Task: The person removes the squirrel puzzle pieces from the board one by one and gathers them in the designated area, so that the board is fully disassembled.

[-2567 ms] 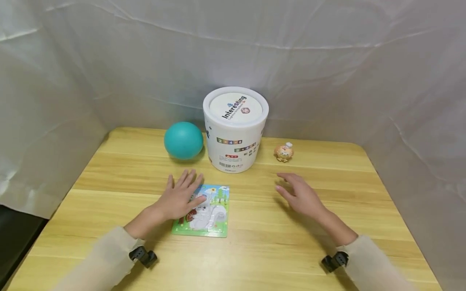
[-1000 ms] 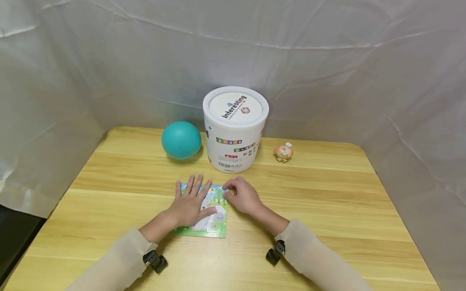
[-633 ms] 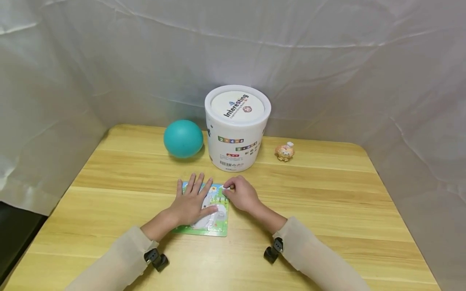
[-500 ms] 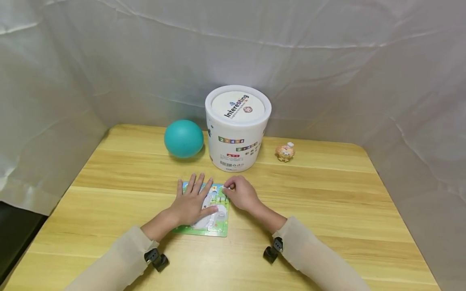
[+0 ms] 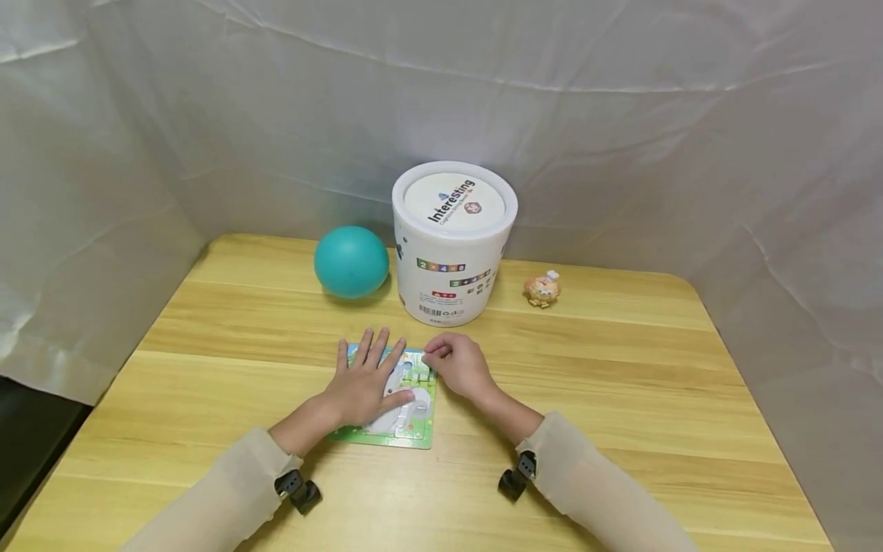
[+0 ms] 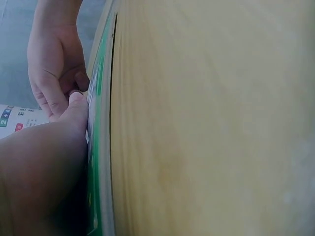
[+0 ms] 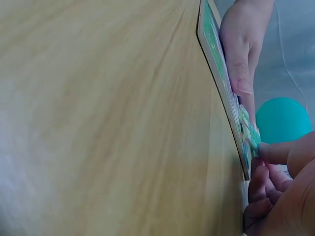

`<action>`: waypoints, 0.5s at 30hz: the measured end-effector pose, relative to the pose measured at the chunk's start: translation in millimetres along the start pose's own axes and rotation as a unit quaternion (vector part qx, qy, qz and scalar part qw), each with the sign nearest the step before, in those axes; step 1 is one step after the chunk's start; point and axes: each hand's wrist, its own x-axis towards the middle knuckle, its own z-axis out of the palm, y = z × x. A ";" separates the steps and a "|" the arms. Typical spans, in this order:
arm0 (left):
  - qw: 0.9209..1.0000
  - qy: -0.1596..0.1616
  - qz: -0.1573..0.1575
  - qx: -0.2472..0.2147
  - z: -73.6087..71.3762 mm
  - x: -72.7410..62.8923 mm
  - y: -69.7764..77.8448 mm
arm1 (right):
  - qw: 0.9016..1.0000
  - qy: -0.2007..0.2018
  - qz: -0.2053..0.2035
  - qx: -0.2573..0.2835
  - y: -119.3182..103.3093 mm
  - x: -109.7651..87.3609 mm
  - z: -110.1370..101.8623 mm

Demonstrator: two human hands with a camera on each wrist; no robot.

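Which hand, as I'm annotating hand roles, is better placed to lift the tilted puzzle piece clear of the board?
Probably the right hand: it pinches the puzzle piece, which is tilted up from the board. The left hand lies spread across the board, better suited to steadying it.

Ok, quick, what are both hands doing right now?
Left hand: open, resting on the jigsaw puzzle.
Right hand: closed, pinching a tilted jigsaw piece.
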 end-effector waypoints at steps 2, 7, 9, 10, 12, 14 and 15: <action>1.000 0.000 -0.002 0.003 0.5 -0.2 -0.5 | 1.000 0.001 0.002 0.005 0.1 0.1 -0.2; 1.000 0.002 -0.002 0.004 1.3 0.2 -1.7 | 1.000 -0.002 0.018 0.019 -1.2 0.0 -2.8; 1.000 0.000 -0.002 0.003 1.4 0.6 -2.0 | 0.999 -0.003 0.027 0.028 -2.1 0.1 -4.5; 1.000 -0.001 -0.003 0.002 1.4 0.7 -2.1 | 0.999 -0.003 0.032 0.033 -2.7 0.3 -5.4; 1.000 -0.002 -0.004 0.001 1.2 0.7 -1.8 | 0.998 -0.002 0.043 0.045 -3.6 1.0 -7.4; 1.000 -0.005 -0.006 0.003 0.7 0.5 -1.3 | 0.997 -0.002 0.052 0.053 -3.8 1.9 -9.7; 1.000 -0.006 -0.007 0.003 0.3 0.4 -0.8 | 0.997 -0.001 0.057 0.056 -3.9 2.3 -11.1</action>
